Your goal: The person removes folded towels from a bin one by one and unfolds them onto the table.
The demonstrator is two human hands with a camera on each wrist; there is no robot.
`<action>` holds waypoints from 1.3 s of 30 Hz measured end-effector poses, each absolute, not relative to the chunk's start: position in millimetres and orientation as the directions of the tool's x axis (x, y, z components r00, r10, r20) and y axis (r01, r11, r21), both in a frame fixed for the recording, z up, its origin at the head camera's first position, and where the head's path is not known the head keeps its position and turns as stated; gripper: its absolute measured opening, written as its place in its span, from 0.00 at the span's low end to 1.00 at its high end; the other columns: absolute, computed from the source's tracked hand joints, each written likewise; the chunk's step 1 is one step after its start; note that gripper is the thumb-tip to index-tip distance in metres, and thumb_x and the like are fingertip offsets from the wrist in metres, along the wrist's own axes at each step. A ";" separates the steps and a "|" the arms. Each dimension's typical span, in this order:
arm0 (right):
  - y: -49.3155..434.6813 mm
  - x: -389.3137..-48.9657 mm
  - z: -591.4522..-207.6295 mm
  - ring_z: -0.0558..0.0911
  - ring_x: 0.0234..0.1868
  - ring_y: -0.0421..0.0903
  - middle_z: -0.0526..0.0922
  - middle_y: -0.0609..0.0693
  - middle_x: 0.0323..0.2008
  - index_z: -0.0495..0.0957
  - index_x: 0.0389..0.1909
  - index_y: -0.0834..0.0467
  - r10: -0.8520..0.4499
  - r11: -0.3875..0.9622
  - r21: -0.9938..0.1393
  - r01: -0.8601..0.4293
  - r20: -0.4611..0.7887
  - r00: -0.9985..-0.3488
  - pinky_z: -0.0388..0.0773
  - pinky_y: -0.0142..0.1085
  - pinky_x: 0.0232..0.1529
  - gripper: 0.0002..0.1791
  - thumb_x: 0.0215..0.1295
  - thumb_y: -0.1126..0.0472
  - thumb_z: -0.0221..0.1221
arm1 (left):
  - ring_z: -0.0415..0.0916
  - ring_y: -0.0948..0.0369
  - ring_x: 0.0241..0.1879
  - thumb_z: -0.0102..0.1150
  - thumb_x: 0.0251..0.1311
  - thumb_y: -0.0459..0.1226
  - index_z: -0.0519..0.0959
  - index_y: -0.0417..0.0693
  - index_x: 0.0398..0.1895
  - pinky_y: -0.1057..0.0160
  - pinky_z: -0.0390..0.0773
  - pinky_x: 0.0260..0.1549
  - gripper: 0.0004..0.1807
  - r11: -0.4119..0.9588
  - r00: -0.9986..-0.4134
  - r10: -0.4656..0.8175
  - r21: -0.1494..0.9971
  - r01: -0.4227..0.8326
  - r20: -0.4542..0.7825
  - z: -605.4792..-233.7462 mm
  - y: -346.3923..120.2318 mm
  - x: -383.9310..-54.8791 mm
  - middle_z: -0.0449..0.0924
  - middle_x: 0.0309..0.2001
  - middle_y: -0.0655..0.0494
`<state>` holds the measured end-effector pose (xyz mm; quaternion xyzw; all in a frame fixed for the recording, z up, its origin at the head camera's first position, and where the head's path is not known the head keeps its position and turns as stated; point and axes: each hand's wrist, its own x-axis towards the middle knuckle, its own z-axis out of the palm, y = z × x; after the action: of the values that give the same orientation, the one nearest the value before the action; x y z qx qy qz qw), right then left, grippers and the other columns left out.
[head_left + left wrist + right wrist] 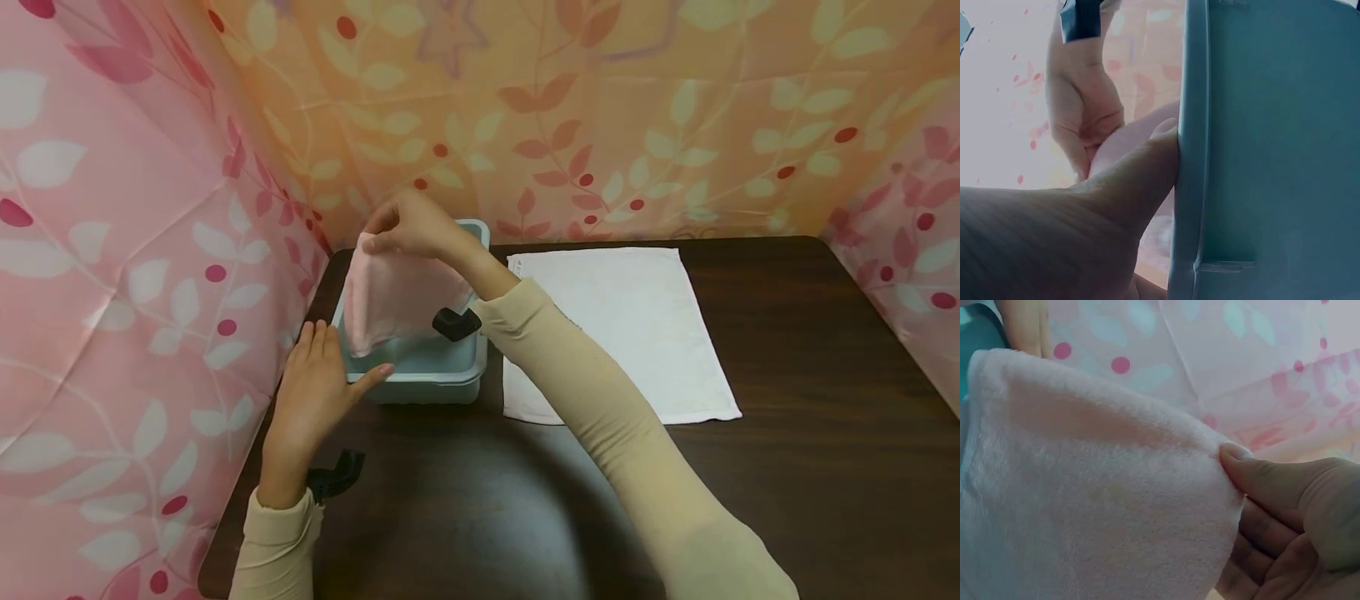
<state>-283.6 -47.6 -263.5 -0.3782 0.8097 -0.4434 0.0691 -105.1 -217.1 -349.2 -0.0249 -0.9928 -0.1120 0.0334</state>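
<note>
In the head view my right hand (416, 223) pinches a pink cloth (405, 292) by its upper corner between thumb and fingers. The cloth hangs down into a pale blue-green plastic basin (420, 378). Close up in the right wrist view, the thumb (1250, 472) presses on the corner of the fluffy cloth (1110, 500). My left hand (315, 379) rests at the basin's near left corner, its fingers straight and its thumb spread along the front rim. From the left wrist, that thumb (1147, 162) lies against the basin's rim (1192, 125).
A white towel (637, 308) lies spread flat on the dark wooden table (810, 400), right of the basin, with my right forearm passing over it. Flowered curtains (150, 250) stand close along the left, back and right sides.
</note>
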 end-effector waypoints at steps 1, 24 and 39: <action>-45.5 -282.4 -262.0 0.79 0.49 0.41 0.85 0.52 0.46 0.89 0.40 0.59 -0.662 0.323 -0.777 -0.540 0.223 -0.716 0.74 0.26 0.42 0.08 0.62 0.61 0.67 | 0.47 0.30 0.74 0.55 0.60 0.65 0.55 0.21 0.71 0.32 0.51 0.71 0.58 0.974 -0.997 0.043 0.220 0.058 0.070 -349.2 -217.4 -105.8 0.53 0.72 0.22; 108.2 -224.1 -188.9 0.86 0.35 0.40 0.89 0.42 0.31 0.88 0.36 0.58 -0.199 0.218 -0.841 -0.495 0.458 -0.866 0.79 0.30 0.41 0.10 0.55 0.58 0.72 | 0.46 0.30 0.74 0.58 0.59 0.64 0.54 0.19 0.70 0.33 0.49 0.72 0.59 0.969 -0.996 0.032 0.243 0.052 0.087 -354.6 -224.5 -113.0 0.52 0.72 0.21; 200.2 -220.7 -250.6 0.83 0.25 0.30 0.86 0.31 0.24 0.87 0.38 0.62 -0.003 0.380 -0.861 -0.337 0.363 -0.932 0.78 0.22 0.26 0.12 0.55 0.59 0.72 | 0.46 0.29 0.74 0.60 0.58 0.63 0.54 0.19 0.70 0.32 0.49 0.71 0.58 0.965 -0.995 0.026 0.258 0.050 0.098 -353.2 -228.1 -111.8 0.52 0.71 0.20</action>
<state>-220.7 200.2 -250.6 -0.1042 0.8166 -0.5467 -0.1528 -111.8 -228.1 -353.2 -0.0191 -0.9901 -0.1310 0.0468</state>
